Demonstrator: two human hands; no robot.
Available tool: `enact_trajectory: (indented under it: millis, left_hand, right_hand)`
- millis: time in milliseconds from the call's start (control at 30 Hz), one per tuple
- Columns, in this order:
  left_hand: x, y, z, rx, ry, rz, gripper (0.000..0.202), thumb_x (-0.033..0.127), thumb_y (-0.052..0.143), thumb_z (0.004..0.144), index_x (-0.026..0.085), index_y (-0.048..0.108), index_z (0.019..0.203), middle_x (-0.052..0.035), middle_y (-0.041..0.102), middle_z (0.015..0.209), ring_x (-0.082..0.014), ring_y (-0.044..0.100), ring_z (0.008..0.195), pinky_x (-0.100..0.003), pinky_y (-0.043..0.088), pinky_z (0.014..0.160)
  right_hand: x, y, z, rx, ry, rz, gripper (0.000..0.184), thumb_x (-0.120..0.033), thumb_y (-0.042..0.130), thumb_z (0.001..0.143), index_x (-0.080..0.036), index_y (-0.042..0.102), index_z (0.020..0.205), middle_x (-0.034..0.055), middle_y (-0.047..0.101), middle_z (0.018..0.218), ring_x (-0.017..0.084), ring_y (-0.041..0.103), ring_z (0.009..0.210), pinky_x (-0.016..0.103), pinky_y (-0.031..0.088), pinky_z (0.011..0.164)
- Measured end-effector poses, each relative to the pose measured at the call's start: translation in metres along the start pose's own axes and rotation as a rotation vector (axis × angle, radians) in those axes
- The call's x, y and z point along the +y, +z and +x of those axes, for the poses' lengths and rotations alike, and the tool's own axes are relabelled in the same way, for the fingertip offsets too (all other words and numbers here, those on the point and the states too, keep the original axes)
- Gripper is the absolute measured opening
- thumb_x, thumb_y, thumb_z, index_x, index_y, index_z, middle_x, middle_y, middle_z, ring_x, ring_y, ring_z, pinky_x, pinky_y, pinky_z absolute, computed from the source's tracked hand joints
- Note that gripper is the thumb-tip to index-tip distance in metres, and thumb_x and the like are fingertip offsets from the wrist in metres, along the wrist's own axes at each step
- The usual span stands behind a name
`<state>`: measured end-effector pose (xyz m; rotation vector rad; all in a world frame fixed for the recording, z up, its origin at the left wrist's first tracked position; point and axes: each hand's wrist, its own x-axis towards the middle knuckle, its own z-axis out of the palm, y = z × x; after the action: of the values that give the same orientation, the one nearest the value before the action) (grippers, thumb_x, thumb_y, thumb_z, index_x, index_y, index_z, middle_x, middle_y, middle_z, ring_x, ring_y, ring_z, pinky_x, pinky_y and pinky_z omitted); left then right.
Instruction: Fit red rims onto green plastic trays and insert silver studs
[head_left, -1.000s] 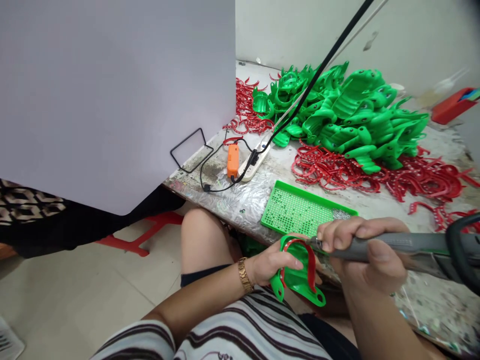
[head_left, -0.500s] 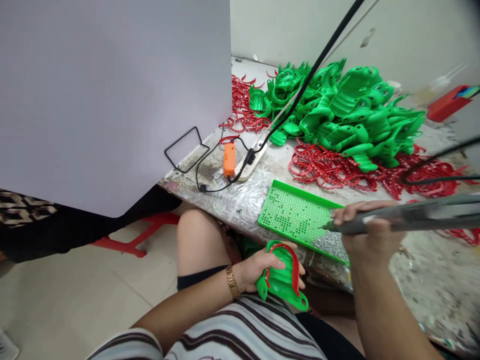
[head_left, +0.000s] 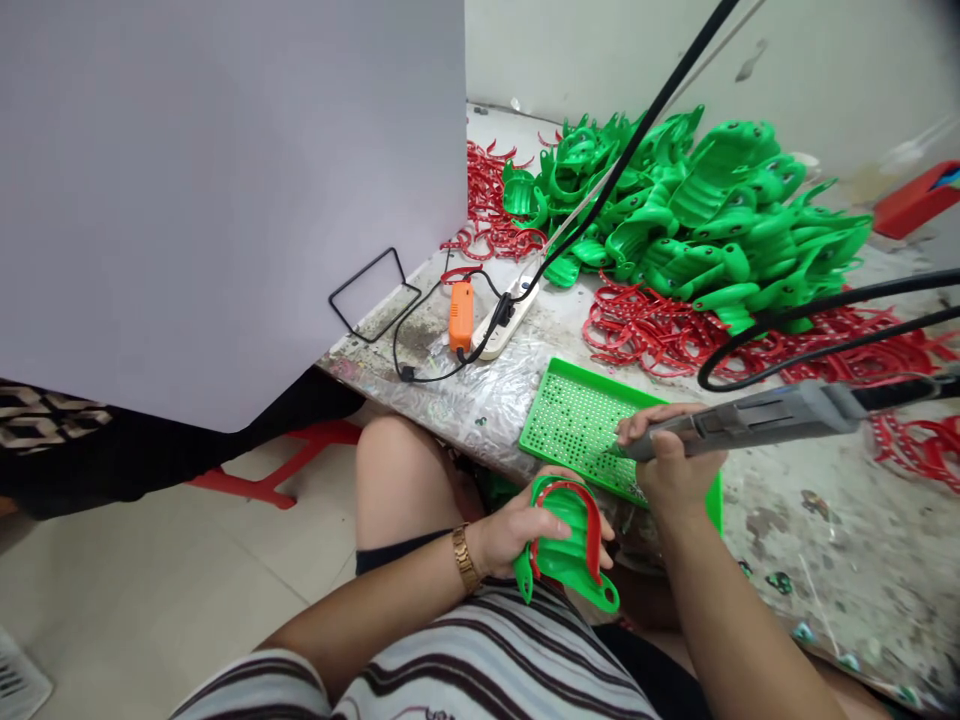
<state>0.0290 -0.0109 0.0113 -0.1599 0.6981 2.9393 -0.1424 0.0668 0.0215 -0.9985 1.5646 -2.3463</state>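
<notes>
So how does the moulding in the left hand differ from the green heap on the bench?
The moulding in the left hand is single, held off the bench, with a curved red strip along its edge; the heap lies piled there, showing no red strips. Both are bright green plastic.

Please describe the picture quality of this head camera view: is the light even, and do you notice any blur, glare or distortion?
In the head view, the light is soft and even, with no hard glare; the right hand, grey rotary tool, left hand and green plastic piece look sharp; the wide lens enlarges the left forearm; a dark blur sits in the top-right corner.
</notes>
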Motion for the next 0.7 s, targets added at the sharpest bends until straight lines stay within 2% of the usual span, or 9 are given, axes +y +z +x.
enact_trajectory:
  millis: [200, 367, 433, 600, 700]
  left_hand:
    - [-0.0009, -0.0012, 0.0018, 0.025, 0.022, -0.005, 0.050, 0.025, 0.065, 0.067, 0.020, 0.037, 0.107, -0.0132, 0.067, 0.097, -0.0286, 0.069, 0.082, -0.040, 0.054, 0.067]
    - [-0.0022, -0.0064, 0.0024, 0.054, 0.030, -0.073, 0.047, 0.023, 0.065, 0.067, 0.021, 0.039, 0.107, -0.0124, 0.068, 0.097, -0.0289, 0.069, 0.079, -0.035, 0.053, 0.062]
    - [-0.0018, -0.0072, 0.0026, 0.057, 0.028, -0.074, 0.048, 0.023, 0.064, 0.067, 0.021, 0.040, 0.109, -0.0123, 0.067, 0.099, -0.0286, 0.069, 0.079, -0.036, 0.053, 0.063]
    - [0.0032, -0.0023, 0.0023, 0.088, -0.015, -0.036, 0.050, 0.027, 0.066, 0.064, 0.015, 0.047, 0.109, -0.0147, 0.068, 0.094, -0.0279, 0.068, 0.079, -0.038, 0.054, 0.068]
    - [0.0055, 0.0011, 0.0023, 0.111, 0.022, -0.034, 0.050, 0.027, 0.065, 0.064, 0.016, 0.048, 0.109, -0.0138, 0.068, 0.093, -0.0271, 0.068, 0.076, -0.038, 0.053, 0.068]
  right_hand:
    - [0.0028, 0.0007, -0.0006, 0.009, -0.006, -0.017, 0.028, -0.031, 0.070, 0.074, -0.015, 0.049, 0.082, -0.0018, 0.054, 0.061, 0.012, 0.055, 0.050, 0.028, 0.047, 0.052]
    - [0.0021, 0.0009, -0.0019, 0.015, 0.009, -0.045, 0.027, -0.029, 0.070, 0.074, -0.015, 0.049, 0.083, -0.0015, 0.055, 0.061, 0.012, 0.055, 0.051, 0.028, 0.048, 0.052]
    - [0.0016, 0.0011, -0.0020, 0.021, 0.012, -0.060, 0.026, -0.030, 0.069, 0.074, -0.015, 0.049, 0.082, -0.0016, 0.055, 0.060, 0.012, 0.055, 0.051, 0.028, 0.048, 0.052]
    - [0.0025, 0.0019, -0.0023, 0.045, 0.032, -0.109, 0.021, -0.025, 0.067, 0.076, -0.015, 0.048, 0.080, -0.0023, 0.055, 0.058, 0.012, 0.054, 0.049, 0.028, 0.048, 0.051]
    - [0.0026, 0.0032, -0.0029, 0.052, 0.043, -0.123, 0.020, -0.023, 0.067, 0.075, -0.014, 0.049, 0.079, -0.0018, 0.055, 0.058, 0.012, 0.055, 0.049, 0.029, 0.049, 0.052]
